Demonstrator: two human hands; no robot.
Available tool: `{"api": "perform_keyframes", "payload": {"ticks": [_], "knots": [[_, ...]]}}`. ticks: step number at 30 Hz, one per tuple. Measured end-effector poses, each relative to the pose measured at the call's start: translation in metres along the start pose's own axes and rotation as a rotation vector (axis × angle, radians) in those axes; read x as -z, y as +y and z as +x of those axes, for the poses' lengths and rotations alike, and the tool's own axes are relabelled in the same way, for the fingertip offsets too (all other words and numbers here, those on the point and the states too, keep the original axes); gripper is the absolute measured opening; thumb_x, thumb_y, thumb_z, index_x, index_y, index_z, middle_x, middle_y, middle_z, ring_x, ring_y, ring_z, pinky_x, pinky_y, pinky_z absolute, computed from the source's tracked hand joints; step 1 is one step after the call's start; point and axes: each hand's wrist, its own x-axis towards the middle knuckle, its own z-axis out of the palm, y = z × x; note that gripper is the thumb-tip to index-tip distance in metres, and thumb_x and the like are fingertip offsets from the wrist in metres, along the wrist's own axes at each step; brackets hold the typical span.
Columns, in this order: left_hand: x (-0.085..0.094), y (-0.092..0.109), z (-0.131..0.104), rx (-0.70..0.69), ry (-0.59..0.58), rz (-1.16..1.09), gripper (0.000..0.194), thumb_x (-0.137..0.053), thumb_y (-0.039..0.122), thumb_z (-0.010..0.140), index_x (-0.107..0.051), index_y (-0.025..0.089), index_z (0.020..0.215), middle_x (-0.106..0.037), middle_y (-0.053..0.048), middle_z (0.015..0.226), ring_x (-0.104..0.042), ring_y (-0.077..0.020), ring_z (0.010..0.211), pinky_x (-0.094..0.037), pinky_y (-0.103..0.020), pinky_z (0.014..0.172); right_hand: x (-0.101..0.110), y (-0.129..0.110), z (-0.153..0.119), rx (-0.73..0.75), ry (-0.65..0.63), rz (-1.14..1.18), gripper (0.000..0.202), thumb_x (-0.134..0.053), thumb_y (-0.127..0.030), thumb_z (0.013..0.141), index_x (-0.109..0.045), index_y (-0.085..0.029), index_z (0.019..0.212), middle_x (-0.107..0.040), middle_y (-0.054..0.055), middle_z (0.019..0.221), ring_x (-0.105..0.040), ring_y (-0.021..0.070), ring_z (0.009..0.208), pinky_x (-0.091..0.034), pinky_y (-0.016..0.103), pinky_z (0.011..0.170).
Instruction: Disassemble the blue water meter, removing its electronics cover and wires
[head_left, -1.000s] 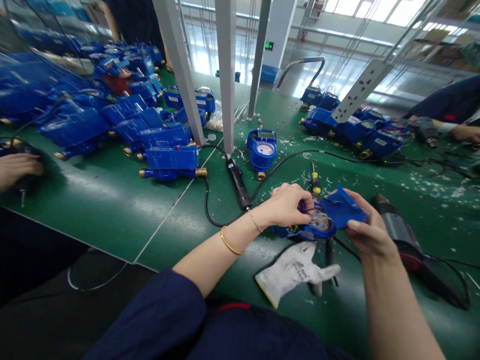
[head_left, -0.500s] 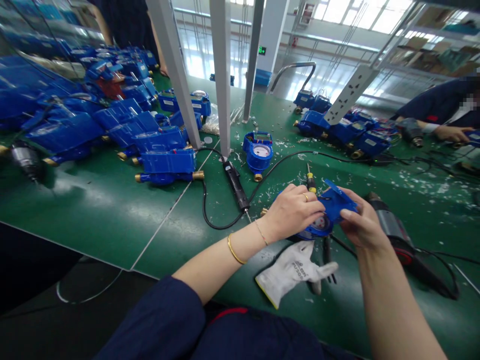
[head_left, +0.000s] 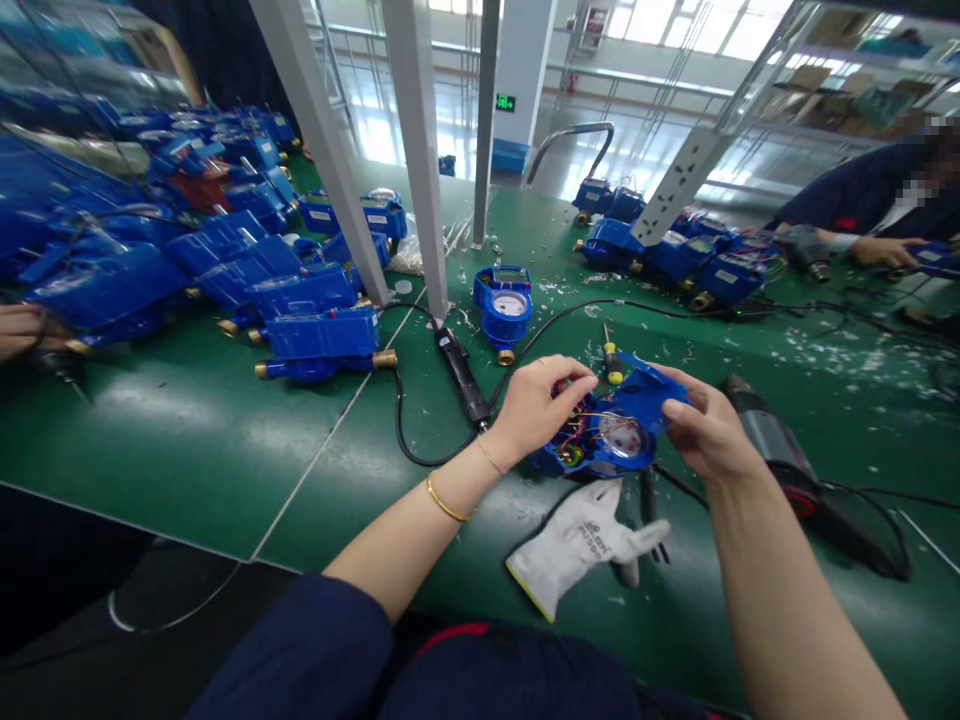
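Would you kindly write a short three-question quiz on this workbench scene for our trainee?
1. Which hand grips the blue cover at the opened meter: left or right?
2. True or false: the white glove lies on the green bench, nearer the camera than the opened meter.
3. Fill the gap: the screwdriver has a black-and-____ handle.

Key: 1. The right hand. 2. True. 3. Yellow.

The bare left hand point(head_left: 541, 402) covers part of the open blue plastic meter point(head_left: 621, 437) near the green workbench's point(head_left: 187, 440) front edge; whether its fingertips hold a wire is unclear. The raised blue plastic lid point(head_left: 646, 397) partly hides the bare right hand's point(head_left: 711, 432) fingers. Toward the workbench's far left corner, heaped blue meters point(head_left: 45, 195) blur; a co-worker's hand point(head_left: 16, 332) is cut off.
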Motion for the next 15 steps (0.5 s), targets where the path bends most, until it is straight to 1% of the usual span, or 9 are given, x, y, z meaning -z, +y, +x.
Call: {"api": "perform_keyframes", "payload": {"ticks": [1, 2, 4, 5, 7, 9, 11, 13, 15], "knots": [[0.006, 0.000, 0.005, -0.048, -0.003, -0.029, 0.018, -0.062, 0.031, 0.092, -0.069, 0.018, 0.103, -0.072, -0.005, 0.100, -0.064, -0.0168, 0.087, -0.049, -0.030, 0.078, 0.000, -0.003, 0.000, 0.001, -0.017, 0.002, 0.069, -0.081, -0.052, 0.063, -0.064, -0.021, 0.122, -0.070, 0.012, 0.110, -0.069, 0.0253, 0.087, -0.057, 0.036, 0.073], [0.011, 0.001, 0.011, -0.128, -0.045, -0.039, 0.029, -0.066, 0.031, 0.089, -0.066, 0.020, 0.115, -0.071, -0.006, 0.111, -0.064, -0.0184, 0.095, -0.050, -0.031, 0.082, -0.001, -0.006, 0.001, 0.006, -0.035, 0.002, 0.072, -0.082, -0.051, 0.062, -0.063, -0.021, 0.125, -0.069, 0.012, 0.115, -0.068, 0.0261, 0.092, -0.057, 0.036, 0.075], [0.022, 0.003, 0.023, -0.286, -0.179, 0.010, 0.044, -0.072, 0.034, 0.085, -0.062, 0.022, 0.126, -0.067, -0.009, 0.124, -0.062, -0.0215, 0.109, -0.050, -0.036, 0.093, -0.001, -0.011, 0.003, 0.032, -0.070, -0.013, 0.078, -0.084, -0.048, 0.060, -0.060, -0.022, 0.130, -0.067, 0.011, 0.119, -0.067, 0.0271, 0.099, -0.056, 0.037, 0.080], [0.026, 0.005, 0.028, -0.333, -0.233, 0.070, 0.044, -0.072, 0.035, 0.085, -0.063, 0.022, 0.125, -0.067, -0.009, 0.125, -0.061, -0.0226, 0.113, -0.049, -0.038, 0.098, -0.002, -0.014, 0.004, 0.048, -0.089, -0.026, 0.080, -0.085, -0.047, 0.060, -0.059, -0.023, 0.133, -0.067, 0.011, 0.120, -0.066, 0.0269, 0.100, -0.056, 0.037, 0.081], [0.033, 0.009, 0.036, -0.365, -0.281, 0.226, 0.037, -0.071, 0.035, 0.086, -0.067, 0.019, 0.119, -0.068, -0.011, 0.122, -0.062, -0.0236, 0.113, -0.048, -0.040, 0.100, -0.005, -0.018, 0.008, 0.064, -0.133, -0.047, 0.085, -0.085, -0.045, 0.062, -0.053, -0.024, 0.138, -0.067, 0.011, 0.120, -0.066, 0.0259, 0.100, -0.055, 0.037, 0.083], [0.037, 0.012, 0.040, -0.386, -0.327, 0.370, 0.032, -0.066, 0.032, 0.090, -0.068, 0.017, 0.117, -0.070, -0.012, 0.120, -0.064, -0.0233, 0.108, -0.051, -0.039, 0.097, -0.012, -0.021, 0.011, 0.056, -0.184, -0.055, 0.092, -0.084, -0.047, 0.064, -0.046, -0.023, 0.144, -0.066, 0.012, 0.122, -0.066, 0.0254, 0.101, -0.054, 0.039, 0.085], [0.039, 0.013, 0.041, -0.425, -0.389, 0.485, 0.027, -0.060, 0.025, 0.093, -0.067, 0.016, 0.117, -0.072, -0.011, 0.115, -0.066, -0.0221, 0.103, -0.053, -0.037, 0.092, -0.021, -0.021, 0.014, 0.051, -0.216, -0.059, 0.098, -0.081, -0.053, 0.068, -0.037, -0.020, 0.150, -0.065, 0.014, 0.124, -0.065, 0.0260, 0.105, -0.054, 0.041, 0.089], [0.042, 0.014, 0.040, -0.431, -0.365, 0.576, 0.024, -0.054, 0.017, 0.094, -0.066, 0.016, 0.115, -0.074, -0.009, 0.109, -0.068, -0.0210, 0.098, -0.055, -0.036, 0.088, -0.029, -0.018, 0.015, 0.070, -0.201, -0.080, 0.101, -0.072, -0.063, 0.073, -0.030, -0.017, 0.153, -0.062, 0.017, 0.130, -0.064, 0.0272, 0.110, -0.052, 0.045, 0.094], [0.046, 0.012, 0.039, -0.426, -0.288, 0.623, 0.020, -0.052, 0.020, 0.094, -0.067, 0.017, 0.107, -0.075, -0.008, 0.100, -0.070, -0.0210, 0.091, -0.057, -0.035, 0.084, -0.031, -0.012, 0.012, 0.114, -0.142, -0.134, 0.106, -0.066, -0.071, 0.073, -0.026, -0.018, 0.155, -0.052, 0.018, 0.142, -0.059, 0.0284, 0.120, -0.046, 0.048, 0.103]]}}
